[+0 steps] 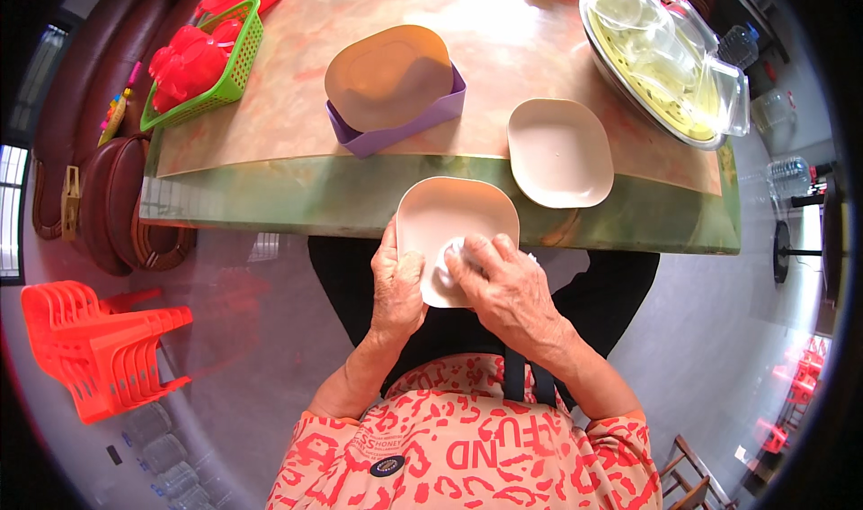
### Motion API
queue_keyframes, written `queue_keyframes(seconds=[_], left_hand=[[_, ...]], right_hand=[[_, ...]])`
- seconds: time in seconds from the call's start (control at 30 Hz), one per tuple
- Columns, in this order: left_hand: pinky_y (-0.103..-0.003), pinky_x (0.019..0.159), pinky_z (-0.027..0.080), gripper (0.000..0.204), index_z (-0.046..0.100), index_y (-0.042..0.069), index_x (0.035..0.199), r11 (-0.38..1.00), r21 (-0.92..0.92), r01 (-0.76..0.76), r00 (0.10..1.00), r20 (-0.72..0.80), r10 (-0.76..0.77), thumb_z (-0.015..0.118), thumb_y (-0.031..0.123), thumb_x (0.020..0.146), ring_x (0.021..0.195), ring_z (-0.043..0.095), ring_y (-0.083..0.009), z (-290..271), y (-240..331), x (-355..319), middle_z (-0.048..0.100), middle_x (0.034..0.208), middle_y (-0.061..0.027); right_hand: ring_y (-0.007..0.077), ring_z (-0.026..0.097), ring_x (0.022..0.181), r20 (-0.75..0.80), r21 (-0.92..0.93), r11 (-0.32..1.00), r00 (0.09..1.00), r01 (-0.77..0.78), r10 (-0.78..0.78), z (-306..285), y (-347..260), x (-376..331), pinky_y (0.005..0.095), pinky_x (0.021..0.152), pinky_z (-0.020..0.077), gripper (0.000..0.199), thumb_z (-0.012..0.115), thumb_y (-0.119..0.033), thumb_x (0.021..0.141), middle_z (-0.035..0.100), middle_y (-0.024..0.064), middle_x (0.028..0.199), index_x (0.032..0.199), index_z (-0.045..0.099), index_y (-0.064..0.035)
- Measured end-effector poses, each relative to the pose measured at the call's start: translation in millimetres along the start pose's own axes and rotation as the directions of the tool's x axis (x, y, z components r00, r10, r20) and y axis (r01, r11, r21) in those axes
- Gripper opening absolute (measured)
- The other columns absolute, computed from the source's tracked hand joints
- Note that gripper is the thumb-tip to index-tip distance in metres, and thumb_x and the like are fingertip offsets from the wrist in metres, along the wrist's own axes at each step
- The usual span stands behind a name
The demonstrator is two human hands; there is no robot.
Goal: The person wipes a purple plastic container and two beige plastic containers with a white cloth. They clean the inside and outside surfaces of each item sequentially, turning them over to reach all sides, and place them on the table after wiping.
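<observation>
A cream-coloured, rounded-square plate is tilted toward me just in front of the table edge. My left hand grips its left rim, thumb over the inside. Pressed against the plate's lower inner face is a crumpled white cloth or tissue, bunched under the fingers of my right hand. A second plate of the same kind lies on the table to the right. Further off stands a purple box with a brownish-orange rounded-square plate resting in its top; what lies beneath that plate is hidden.
A green basket with red cups stands at the table's far left. At the far right is a large basin piled with clear plastic containers. Red stacked stools stand on the floor to the left.
</observation>
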State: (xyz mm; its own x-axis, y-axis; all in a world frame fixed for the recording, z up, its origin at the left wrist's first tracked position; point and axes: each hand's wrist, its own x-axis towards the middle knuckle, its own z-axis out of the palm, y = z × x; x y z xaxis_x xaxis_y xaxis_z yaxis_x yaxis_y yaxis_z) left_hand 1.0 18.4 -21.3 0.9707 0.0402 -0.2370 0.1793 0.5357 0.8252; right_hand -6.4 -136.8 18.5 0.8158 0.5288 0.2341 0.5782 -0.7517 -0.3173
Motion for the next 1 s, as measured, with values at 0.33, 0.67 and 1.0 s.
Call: queue_keyframes(seconds=[0.33, 0.67, 1.0], left_hand=[[-0.032, 0.093, 0.050, 0.039, 0.048, 0.000, 0.131, 0.991, -0.098, 0.088, 0.996, 0.010, -0.087, 0.046, 0.005, 0.092, 0.105, 0.060, -0.0168, -2, 6, 4, 0.059, 0.119, -0.0089], [-0.035, 0.092, 0.050, 0.052, 0.052, 0.000, 0.126, 0.980, -0.171, 0.102, 0.995, 0.009, -0.102, 0.038, 0.044, 0.103, 0.107, 0.061, -0.0196, -17, -6, 4, 0.061, 0.118, -0.0101], [-0.034, 0.096, 0.048, 0.052, 0.048, 0.002, 0.132, 0.981, -0.128, 0.146, 0.989, 0.007, -0.146, 0.032, 0.043, 0.104, 0.113, 0.058, -0.0191, -9, 1, 3, 0.058, 0.125, -0.0091]], right_hand=[[0.0260, 0.055, 0.097, -0.174, -0.152, 0.987, 0.984, -0.051, 0.024, 21, 8, 38, 0.0324, 0.066, 0.0540, 0.036, 0.064, -0.015, 0.072, 0.053, 0.0096, 0.106, 0.107, 0.062, -0.0054], [0.0242, 0.054, 0.090, 0.031, -0.014, 0.998, 0.998, 0.057, -0.056, 4, -7, 12, 0.0345, 0.067, 0.0533, 0.038, 0.062, -0.015, 0.073, 0.050, 0.0101, 0.104, 0.108, 0.060, -0.0010], [0.0295, 0.055, 0.094, -0.176, -0.190, 0.972, 0.979, -0.138, 0.105, 34, -14, 48, 0.0355, 0.068, 0.0550, 0.039, 0.064, -0.014, 0.074, 0.053, 0.0168, 0.110, 0.109, 0.057, 0.0028]])
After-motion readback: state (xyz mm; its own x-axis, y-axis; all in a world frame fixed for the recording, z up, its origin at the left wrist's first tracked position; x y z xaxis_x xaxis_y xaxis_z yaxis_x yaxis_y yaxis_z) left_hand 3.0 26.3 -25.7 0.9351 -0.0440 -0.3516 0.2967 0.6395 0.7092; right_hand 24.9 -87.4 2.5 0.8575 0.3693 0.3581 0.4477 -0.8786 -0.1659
